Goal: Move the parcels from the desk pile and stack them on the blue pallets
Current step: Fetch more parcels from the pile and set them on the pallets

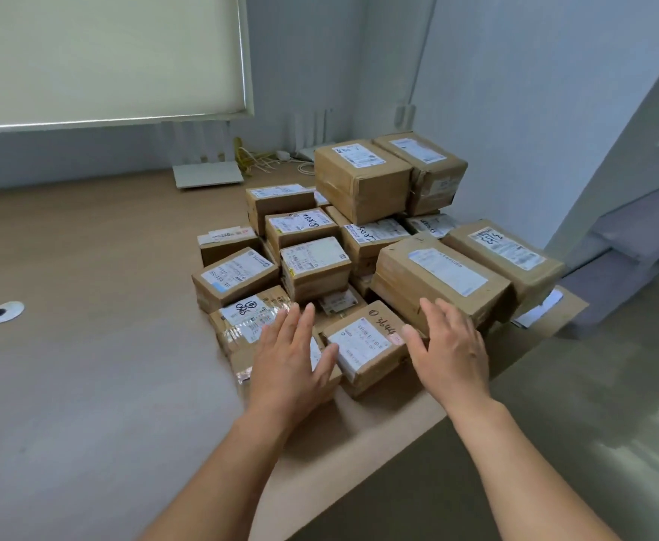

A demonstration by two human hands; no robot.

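Just left of right grip (pixel 452 357) — parcel (pixel 363 345)

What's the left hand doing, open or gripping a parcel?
Open. The left hand has straight, spread fingers over a taped parcel; nothing gripped.

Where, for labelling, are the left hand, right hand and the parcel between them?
left hand (pixel 290 359): head view, back of hand.
right hand (pixel 452 353): head view, back of hand.
parcel between them (pixel 363 341): head view, top label.

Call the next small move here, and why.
Probably close both hands on the sides of the front parcel. The left hand and right hand are open, flanking it and holding nothing; it lies nearest, with nothing visibly stacked on it.
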